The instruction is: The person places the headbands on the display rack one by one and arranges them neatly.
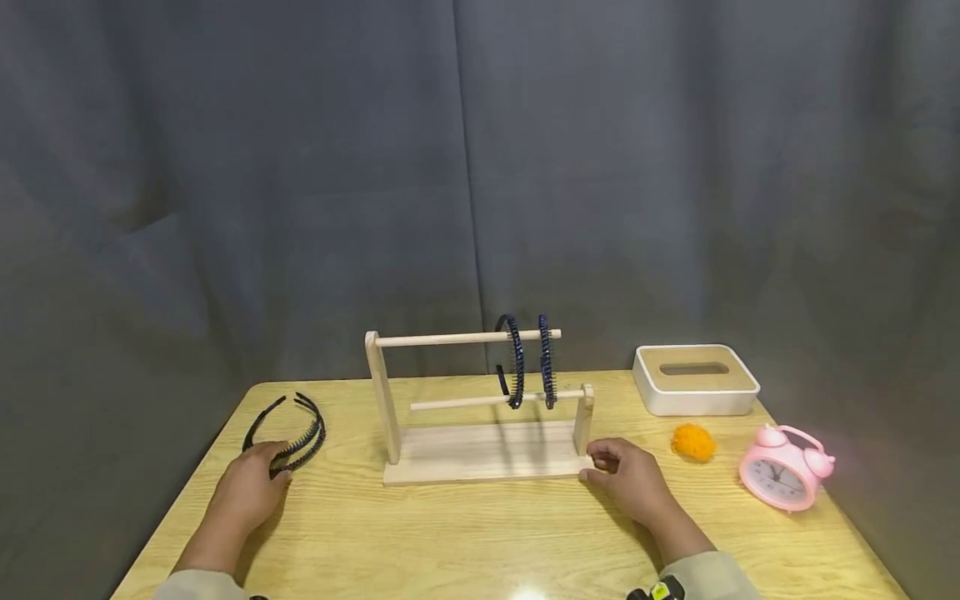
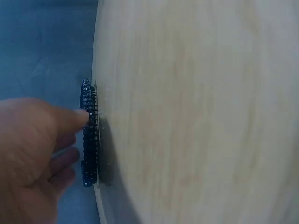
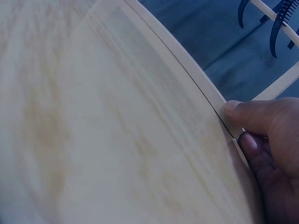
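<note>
At the table's left, my left hand (image 1: 251,487) is over a pair of dark toothed headbands (image 1: 323,429) that lie together. In the left wrist view, its thumb and fingers pinch the headband (image 2: 88,144) edge; whether one or both are held I cannot tell. My right hand (image 1: 633,487) grips the right front corner of a wooden rack (image 1: 487,477). In the right wrist view, the thumb presses on the base (image 3: 216,99) and the fingers curl beside it. On the rack's rods, towards the right, hang two dark blue headbands (image 1: 517,367), standing apart.
Right of the rack sit a white tissue box (image 1: 697,404) with a wooden-look top, an orange fuzzy ball (image 1: 693,442) and a pink alarm clock (image 1: 780,479). A grey curtain (image 1: 300,208) hangs behind the wooden table (image 1: 420,542).
</note>
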Demonstrator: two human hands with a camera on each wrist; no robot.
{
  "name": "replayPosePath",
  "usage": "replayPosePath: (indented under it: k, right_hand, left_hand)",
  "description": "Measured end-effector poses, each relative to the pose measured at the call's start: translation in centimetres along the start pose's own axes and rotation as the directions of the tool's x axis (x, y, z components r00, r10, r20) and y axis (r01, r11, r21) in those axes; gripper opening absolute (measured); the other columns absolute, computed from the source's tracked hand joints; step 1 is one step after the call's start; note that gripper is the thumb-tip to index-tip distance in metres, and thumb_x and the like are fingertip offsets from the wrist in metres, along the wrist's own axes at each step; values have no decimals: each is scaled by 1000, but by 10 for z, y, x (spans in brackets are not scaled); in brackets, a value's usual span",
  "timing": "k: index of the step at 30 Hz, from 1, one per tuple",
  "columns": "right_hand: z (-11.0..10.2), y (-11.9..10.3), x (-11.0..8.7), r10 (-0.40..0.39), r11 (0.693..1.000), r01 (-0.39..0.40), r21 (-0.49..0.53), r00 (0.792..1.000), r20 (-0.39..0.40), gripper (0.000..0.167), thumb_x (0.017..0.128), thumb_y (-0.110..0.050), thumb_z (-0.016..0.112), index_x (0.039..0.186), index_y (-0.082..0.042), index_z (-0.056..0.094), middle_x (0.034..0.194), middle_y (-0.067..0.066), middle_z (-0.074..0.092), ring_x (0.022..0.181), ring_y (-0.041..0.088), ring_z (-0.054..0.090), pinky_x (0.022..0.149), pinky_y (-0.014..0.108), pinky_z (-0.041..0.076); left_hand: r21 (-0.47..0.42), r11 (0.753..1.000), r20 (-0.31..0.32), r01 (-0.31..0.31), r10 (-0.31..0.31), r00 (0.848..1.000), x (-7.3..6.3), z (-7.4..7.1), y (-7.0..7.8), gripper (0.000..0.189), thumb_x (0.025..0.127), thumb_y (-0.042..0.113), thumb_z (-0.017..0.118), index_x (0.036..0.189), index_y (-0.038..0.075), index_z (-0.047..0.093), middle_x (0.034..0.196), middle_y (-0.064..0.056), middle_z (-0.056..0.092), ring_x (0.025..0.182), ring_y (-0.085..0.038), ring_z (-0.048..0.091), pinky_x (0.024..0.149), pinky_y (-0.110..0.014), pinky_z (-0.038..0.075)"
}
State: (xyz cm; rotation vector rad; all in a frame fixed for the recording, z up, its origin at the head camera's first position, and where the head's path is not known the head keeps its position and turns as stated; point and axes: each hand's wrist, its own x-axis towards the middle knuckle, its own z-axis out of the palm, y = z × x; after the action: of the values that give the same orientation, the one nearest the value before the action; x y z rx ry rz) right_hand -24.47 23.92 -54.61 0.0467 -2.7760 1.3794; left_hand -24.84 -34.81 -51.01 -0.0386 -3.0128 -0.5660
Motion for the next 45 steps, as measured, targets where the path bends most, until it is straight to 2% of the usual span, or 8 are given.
replayPosePath:
  k: [10, 18, 23, 33, 36, 40, 44, 45]
  right_hand:
    - [3, -1, 2, -4, 1000, 4, -14, 1000, -2, 38, 93, -14, 88, 128, -7, 75, 126, 9, 75, 116, 27, 75, 98, 39, 64]
    - [2, -5, 0, 9, 1000, -9, -15, 1000, 3, 38, 93, -17, 89, 128, -8, 76, 125, 7, 76, 115, 25, 74, 98, 39, 64]
    - [3, -3, -2, 10, 1000, -10, -10, 1000, 4, 38, 93, -16, 89, 126, -6, 76, 124, 7, 76, 114, 24, 74, 97, 39, 64]
    - [2, 2, 5, 0, 1000, -1, -24, 1000, -18, 37, 92, -15, 90, 125, -7, 76, 122, 8, 76, 112, 24, 74, 97, 38, 64]
    - [2, 1, 4, -2, 1000, 1, -24, 1000, -16, 37, 92, -15, 90, 126, -6, 76, 123, 8, 76, 113, 24, 74, 97, 38, 64]
    - [1, 1, 3, -2, 999, 2, -35, 1000, -21, 38, 92, -16, 90, 126, -6, 76, 122, 7, 76, 112, 23, 74, 97, 38, 64]
    - [1, 1, 2, 0, 1000, 0, -30, 1000, -17, 37, 92, -17, 90, 125, -7, 76, 122, 6, 77, 111, 22, 74, 96, 39, 64]
    - [1, 1, 2, 0, 1000, 0, -28, 1000, -14, 37, 92, -17, 90, 125, -7, 76, 122, 6, 77, 111, 22, 74, 96, 39, 64]
  left_hand:
    - [60, 998, 51, 19, -22, 998, 5, -4, -3, 27, 103, 5, 72, 129, -3, 73, 133, -33, 69, 126, -58, 63, 101, -68, 56]
    - [129, 990, 59, -56, 49, 997, 8, 0, -7, 17, 101, 3, 74, 117, 3, 79, 116, -22, 75, 112, -49, 72, 94, -62, 61]
    - [174, 981, -4, -85, 87, 996, 3, -2, -7, 19, 102, 4, 74, 119, 0, 79, 113, -21, 76, 108, -48, 73, 92, -62, 61]
    - [136, 986, -159, -100, 121, 980, -1, -5, -2, 22, 103, 2, 71, 123, -6, 75, 119, -27, 74, 113, -51, 69, 93, -63, 60]
    - [148, 982, -223, -117, 148, 964, -1, -5, -2, 21, 104, 1, 70, 123, -7, 74, 118, -28, 73, 112, -51, 68, 94, -64, 59]
    - [159, 978, -335, -135, 182, 924, 0, -6, -1, 20, 102, 0, 71, 120, -8, 74, 116, -29, 73, 110, -51, 68, 95, -64, 58]
    - [29, 996, -461, -88, 91, 883, -5, -11, 8, 21, 104, 3, 71, 123, -6, 74, 118, -29, 73, 114, -52, 66, 100, -67, 53]
    - [-29, 997, -506, -77, 52, 861, -7, -14, 13, 21, 105, 4, 71, 124, -5, 74, 117, -28, 74, 113, -50, 67, 100, -67, 52]
